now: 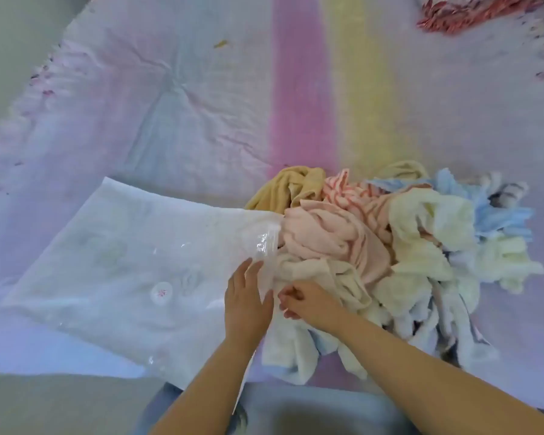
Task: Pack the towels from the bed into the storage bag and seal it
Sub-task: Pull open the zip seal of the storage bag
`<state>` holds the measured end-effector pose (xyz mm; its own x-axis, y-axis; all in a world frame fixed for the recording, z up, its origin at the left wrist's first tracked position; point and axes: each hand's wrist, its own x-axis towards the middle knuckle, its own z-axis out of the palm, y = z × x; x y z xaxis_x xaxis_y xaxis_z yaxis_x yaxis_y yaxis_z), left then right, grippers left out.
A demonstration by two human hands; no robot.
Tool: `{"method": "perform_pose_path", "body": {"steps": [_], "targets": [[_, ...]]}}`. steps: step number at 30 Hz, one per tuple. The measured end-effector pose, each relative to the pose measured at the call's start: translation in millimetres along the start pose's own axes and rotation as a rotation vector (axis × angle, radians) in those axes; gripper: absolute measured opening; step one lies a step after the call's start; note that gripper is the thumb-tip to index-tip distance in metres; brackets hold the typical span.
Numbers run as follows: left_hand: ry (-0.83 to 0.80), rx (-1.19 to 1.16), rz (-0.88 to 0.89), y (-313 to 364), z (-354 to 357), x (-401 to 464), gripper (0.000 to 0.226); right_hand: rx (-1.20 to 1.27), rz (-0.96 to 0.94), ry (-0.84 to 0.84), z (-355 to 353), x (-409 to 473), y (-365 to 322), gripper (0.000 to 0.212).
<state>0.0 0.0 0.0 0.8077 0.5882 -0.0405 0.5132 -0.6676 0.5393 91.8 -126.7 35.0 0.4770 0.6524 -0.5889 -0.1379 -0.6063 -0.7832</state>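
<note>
A clear storage bag (123,268) lies flat along the near edge of the bed (176,98), its mouth turned toward a loose pile of towels (387,255) heaped just beside it, further right along that same edge. None of the towels looks packed yet. The left hand (247,301) rests on the bag's open end with fingers fairly straight, some clear film showing over them. The right hand (307,301) has its fingers curled at the bag's mouth where it meets a cream towel (336,281); whether it pinches plastic or cloth I cannot tell. The likely trouble: the slippery film may collapse shut as towels go in, and a tangled heap dragged whole could snag the opening or leave cloth caught in the seal strip, so it would not close. A red patterned cloth (471,11) lies at the far right corner.
</note>
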Motion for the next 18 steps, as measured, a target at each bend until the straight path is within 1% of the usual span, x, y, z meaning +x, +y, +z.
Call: {"method": "perform_pose_path", "body": {"steps": [1,2,4,6,9,12,15,18], "targets": [[0.002,0.007,0.008,-13.0,12.9,-1.7,0.060,-0.038,-0.048,0.025,9.2,15.2,19.5,0.009],[0.039,0.021,0.009,-24.0,26.3,-1.6,0.062,-0.089,-0.082,0.060,12.8,26.3,29.7,0.010],[0.073,0.030,0.014,-46.6,49.0,-3.2,0.060,-0.220,-0.139,0.108,20.7,46.3,56.0,0.013],[0.140,0.011,0.039,-59.3,69.3,-3.0,0.056,-0.257,-0.216,0.168,28.8,59.6,72.0,0.017],[0.258,-0.028,0.048,-63.1,88.2,6.4,0.052,-0.145,-0.261,0.209,34.8,74.8,80.0,0.014],[0.312,-0.092,0.053,-61.9,94.8,13.0,0.052,-0.064,-0.282,0.224,37.3,81.4,78.7,0.017],[0.351,-0.188,0.077,-67.8,98.2,12.3,0.051,-0.061,-0.309,0.211,39.1,80.5,80.0,0.017],[0.462,-0.299,0.109,-69.4,98.0,8.5,0.041,-0.111,-0.351,0.205,40.0,76.5,81.2,0.021]]}}
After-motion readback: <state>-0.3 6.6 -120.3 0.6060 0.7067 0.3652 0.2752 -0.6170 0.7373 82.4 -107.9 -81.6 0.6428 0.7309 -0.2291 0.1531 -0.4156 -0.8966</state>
